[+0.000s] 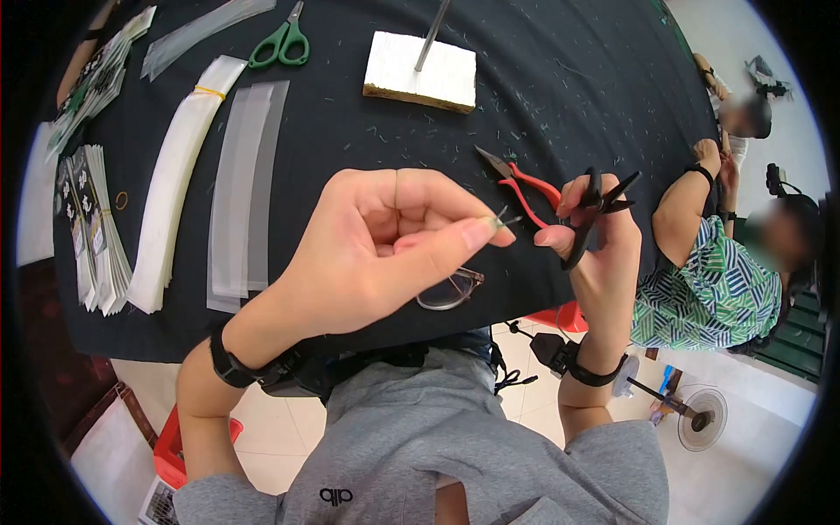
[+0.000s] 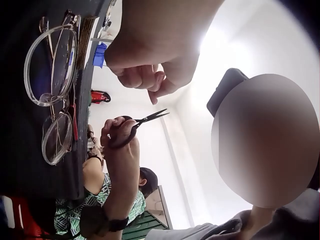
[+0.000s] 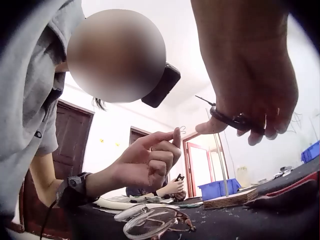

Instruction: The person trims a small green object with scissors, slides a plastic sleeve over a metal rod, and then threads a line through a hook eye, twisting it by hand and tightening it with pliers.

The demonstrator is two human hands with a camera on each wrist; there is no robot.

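Note:
My left hand [image 1: 376, 254] pinches a tiny piece with thin, curved, wire-like ends [image 3: 183, 130] between thumb and forefinger; its kind cannot be told. Some green shows at the fingertips in the head view. In my right hand [image 1: 610, 262] is a pair of small black scissors [image 1: 619, 194], fingers in the handle loops. The blades stand slightly apart and point away from the left hand. Red-handled pliers [image 1: 535, 183] lie on the table between and beyond the hands. Under the left hand, a pair of eyeglasses [image 1: 448, 307] is partly hidden; the left wrist view shows both lenses.
On the black cloth [image 1: 332, 114] stands a white block [image 1: 394, 66] with an upright metal rod [image 1: 431, 37]. Green-handled scissors [image 1: 297, 51], clear strips [image 1: 243, 184], a banded white bundle [image 1: 184, 175] and printed packets [image 1: 98, 232] lie leftward. Another person [image 1: 709, 289] sits at right.

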